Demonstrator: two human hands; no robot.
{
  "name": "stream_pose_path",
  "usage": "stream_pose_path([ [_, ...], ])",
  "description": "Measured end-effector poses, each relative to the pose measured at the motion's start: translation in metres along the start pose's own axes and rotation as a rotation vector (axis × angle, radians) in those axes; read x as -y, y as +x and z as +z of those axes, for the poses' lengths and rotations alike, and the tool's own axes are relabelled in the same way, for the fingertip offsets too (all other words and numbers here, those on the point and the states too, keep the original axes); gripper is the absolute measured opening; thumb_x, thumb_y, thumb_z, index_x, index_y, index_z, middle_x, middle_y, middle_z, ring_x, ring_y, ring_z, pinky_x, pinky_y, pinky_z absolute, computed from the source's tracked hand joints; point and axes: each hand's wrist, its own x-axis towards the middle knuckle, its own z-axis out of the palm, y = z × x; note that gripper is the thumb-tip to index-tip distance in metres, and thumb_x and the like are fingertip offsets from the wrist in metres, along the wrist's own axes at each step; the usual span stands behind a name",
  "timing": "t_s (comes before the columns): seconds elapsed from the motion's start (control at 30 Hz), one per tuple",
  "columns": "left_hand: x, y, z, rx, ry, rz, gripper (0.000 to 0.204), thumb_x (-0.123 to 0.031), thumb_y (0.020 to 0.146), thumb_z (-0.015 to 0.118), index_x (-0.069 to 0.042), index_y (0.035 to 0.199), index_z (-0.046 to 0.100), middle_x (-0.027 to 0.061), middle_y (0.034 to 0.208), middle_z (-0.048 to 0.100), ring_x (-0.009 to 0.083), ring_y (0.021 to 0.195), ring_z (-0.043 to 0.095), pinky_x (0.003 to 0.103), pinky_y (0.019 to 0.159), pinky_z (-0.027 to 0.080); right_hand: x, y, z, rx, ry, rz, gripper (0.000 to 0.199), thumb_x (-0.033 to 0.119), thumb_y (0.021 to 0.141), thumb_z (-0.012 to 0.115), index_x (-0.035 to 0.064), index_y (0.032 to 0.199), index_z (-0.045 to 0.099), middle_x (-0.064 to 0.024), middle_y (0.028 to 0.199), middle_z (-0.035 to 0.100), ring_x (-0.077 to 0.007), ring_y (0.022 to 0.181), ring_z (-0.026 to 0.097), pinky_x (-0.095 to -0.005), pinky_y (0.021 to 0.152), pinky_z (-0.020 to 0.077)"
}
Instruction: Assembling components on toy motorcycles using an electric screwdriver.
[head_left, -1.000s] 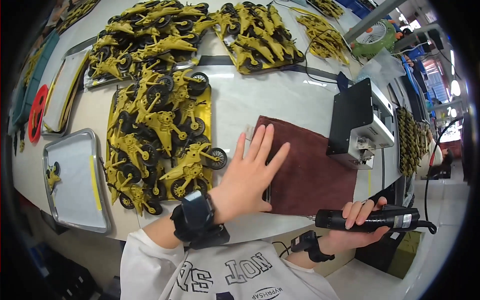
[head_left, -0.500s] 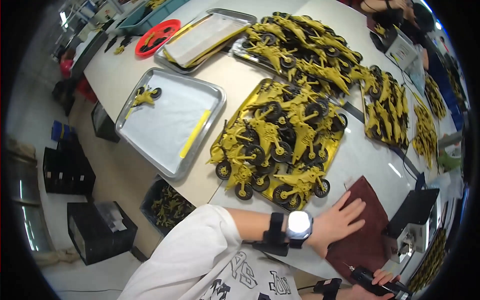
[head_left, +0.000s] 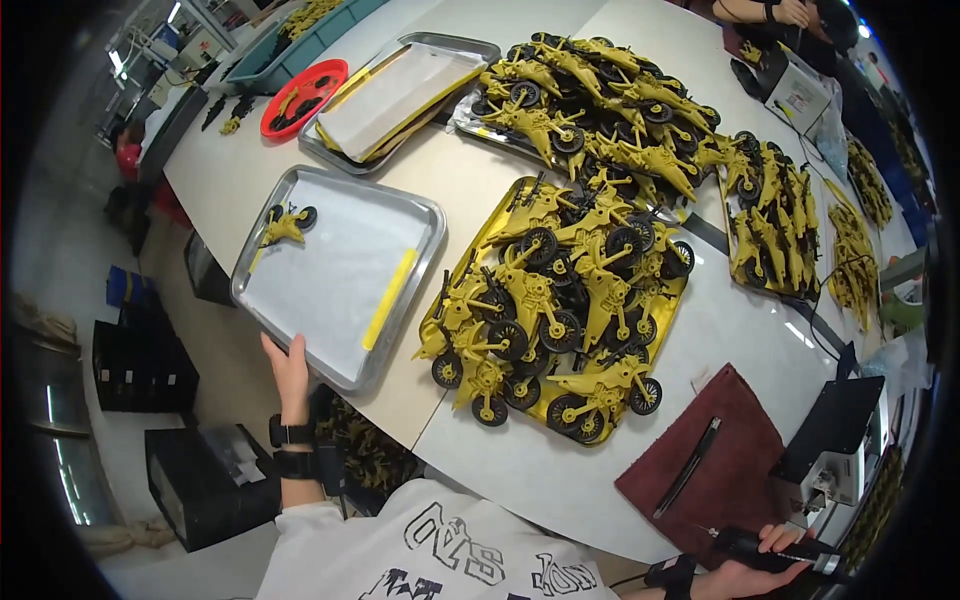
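My left hand [head_left: 289, 378] is at the near left edge of a metal tray [head_left: 436, 222], its thumb and a finger apart by the rim. Whether it presses on the rim, I cannot tell. White paper lines the tray, and one yellow toy motorcycle [head_left: 287, 226] lies near its far left corner. At the lower right, my right hand [head_left: 742, 579] is wrapped round a black powered screwdriver [head_left: 745, 548], its thin tip pointing left. Beside it a maroon cloth [head_left: 735, 425] carries a slim black tool [head_left: 690, 467], perhaps tweezers.
A yellow tray [head_left: 596, 432] heaped with yellow toy motorcycles stands mid-table, more heaps behind it. A black-and-grey device [head_left: 832, 440] stands by the cloth. Farther left are stacked trays [head_left: 400, 95], a red dish [head_left: 335, 68] and a teal bin [head_left: 262, 75]. Another person's hand [head_left: 792, 14] shows far right.
My left hand has left the maroon cloth and swung left to the paper-lined tray's edge. The slim black tool now shows on the cloth. My right hand keeps its grip on the screwdriver.
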Motion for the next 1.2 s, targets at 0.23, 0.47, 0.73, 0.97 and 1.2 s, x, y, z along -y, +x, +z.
stream_pose_path([
  [0.23, 0.013, 0.003, -0.046, 0.303, -0.516, -0.018, 0.070, 0.003, 0.080, 0.049, 0.001, 0.145, 0.023, 0.0137, 0.140, 0.040, 0.0225, 0.126, 0.041, 0.031, 0.105, 0.031, -0.011, 0.004, 0.021, 0.059, -0.155, -0.067, 0.043, 0.045, 0.089, 0.056, 0.0029, 0.085, 0.048, -0.0093, 0.068, 0.048, -0.0237, 0.060, 0.045, -0.0355, 0.060, 0.0388],
  [0.47, 0.010, 0.075, -0.062, 0.425, -0.473, -0.051, 0.071, 0.006, 0.074, 0.045, 0.000, 0.143, 0.031, 0.0106, 0.142, 0.041, 0.0199, 0.126, 0.043, 0.028, 0.104, 0.033, -0.019, 0.007, 0.011, -0.021, -0.245, -0.125, 0.043, 0.034, 0.098, 0.044, -0.0017, 0.120, 0.042, -0.0011, 0.070, 0.038, -0.0095, 0.056, 0.034, -0.0239, 0.058, 0.0302],
  [0.73, 0.012, 0.147, -0.019, 0.428, -0.169, 0.230, 0.058, -0.005, 0.089, 0.047, -0.005, 0.145, 0.031, 0.0149, 0.147, 0.035, 0.0260, 0.133, 0.035, 0.035, 0.109, 0.027, -0.024, 0.004, 0.016, -0.019, -0.276, -0.137, 0.041, 0.034, 0.098, 0.044, 0.0006, 0.122, 0.041, -0.0011, 0.069, 0.040, -0.0090, 0.055, 0.036, -0.0240, 0.059, 0.0329],
  [0.97, -0.027, 0.199, 0.029, 0.112, 0.465, 0.456, 0.059, -0.006, 0.085, 0.051, -0.024, 0.140, 0.042, 0.0266, 0.148, 0.025, 0.0511, 0.135, 0.013, 0.053, 0.112, 0.014, -0.030, 0.004, 0.020, -0.039, -0.248, -0.138, 0.038, 0.034, 0.099, 0.043, 0.0033, 0.121, 0.041, -0.0007, 0.067, 0.043, -0.0086, 0.053, 0.039, -0.0228, 0.056, 0.0366],
  [1.2, -0.050, 0.271, 0.107, 0.152, 0.363, 0.685, 0.056, -0.004, 0.083, 0.052, -0.021, 0.136, 0.047, 0.0330, 0.145, 0.024, 0.0521, 0.135, 0.014, 0.053, 0.112, 0.017, -0.033, -0.006, 0.029, -0.100, -0.219, -0.143, 0.038, 0.035, 0.099, 0.043, 0.0051, 0.123, 0.041, 0.0001, 0.065, 0.042, -0.0078, 0.052, 0.039, -0.0206, 0.052, 0.0350],
])
